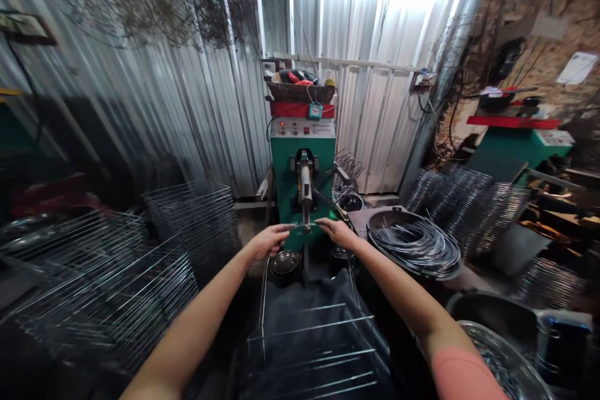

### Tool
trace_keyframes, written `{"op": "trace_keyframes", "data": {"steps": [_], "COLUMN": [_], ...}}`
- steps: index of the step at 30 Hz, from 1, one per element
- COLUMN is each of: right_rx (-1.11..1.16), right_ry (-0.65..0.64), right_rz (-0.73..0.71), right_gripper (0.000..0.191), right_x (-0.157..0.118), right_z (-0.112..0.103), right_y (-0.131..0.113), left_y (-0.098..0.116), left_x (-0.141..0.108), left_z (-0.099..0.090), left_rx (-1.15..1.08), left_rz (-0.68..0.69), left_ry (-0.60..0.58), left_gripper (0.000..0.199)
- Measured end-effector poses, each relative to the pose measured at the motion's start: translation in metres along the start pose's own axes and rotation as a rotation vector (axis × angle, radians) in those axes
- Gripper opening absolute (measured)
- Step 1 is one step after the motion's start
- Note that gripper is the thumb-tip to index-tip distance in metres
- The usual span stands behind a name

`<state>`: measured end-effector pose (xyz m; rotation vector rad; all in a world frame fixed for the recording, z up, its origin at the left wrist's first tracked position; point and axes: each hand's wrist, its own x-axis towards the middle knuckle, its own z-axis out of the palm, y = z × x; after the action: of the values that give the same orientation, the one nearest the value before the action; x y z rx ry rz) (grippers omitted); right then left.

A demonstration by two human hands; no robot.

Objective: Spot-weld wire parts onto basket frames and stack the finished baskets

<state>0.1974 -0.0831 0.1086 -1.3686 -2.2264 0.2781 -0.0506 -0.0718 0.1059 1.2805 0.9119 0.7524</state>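
Two bare hands point inward at the tip of a grey metal electrode arm [306, 194]. On the left hand [268, 242], the forefinger is extended and the other fingers are partly curled. On the right hand [341, 232], the fingers reach forward, slightly bent. Whether either set is pinched shut on a thin piece at the tip is too small to tell.

The arm projects from an upright green machine [281, 159] with a red top section and a pale control panel [316, 129]. A brown woven basket [300, 92] sits on top; a small teal dial [315, 111] is at its front.

Below the left hand is a round shiny metal bowl [285, 262]. Nearer the camera, a silvery wire rack [312, 327] lies over a dark cloth [323, 300], between the forearms.

To the right, a round dark pan [375, 222] holds loose coils of silvery wire [417, 247]. Farther right stand bundled wire stacks [469, 200]. To the left are piled wire grids [122, 269]. A corrugated metal wall [375, 100] stands behind.
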Motion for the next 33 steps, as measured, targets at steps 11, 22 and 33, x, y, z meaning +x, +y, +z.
{"op": "trace_keyframes", "data": {"steps": [11, 22, 33], "right_rx": [-0.385, -0.513, -0.472], "right_ry": [-0.302, -0.425, -0.446], "right_rz": [0.035, -0.016, 0.034], "right_gripper": [0.031, 0.047, 0.047], "right_x": [0.022, 0.033, 0.056], "right_z": [0.06, 0.069, 0.065], "right_y": [0.037, 0.046, 0.057], "left_y": [-0.062, -0.068, -0.063], "left_x": [0.055, 0.079, 0.108], "left_z": [-0.017, -0.021, -0.028], "left_rx": [0.313, 0.403, 1.122], "left_rz": [0.211, 0.362, 0.404], "left_ry": [0.139, 0.124, 0.053], "left_gripper": [0.031, 0.022, 0.025]}}
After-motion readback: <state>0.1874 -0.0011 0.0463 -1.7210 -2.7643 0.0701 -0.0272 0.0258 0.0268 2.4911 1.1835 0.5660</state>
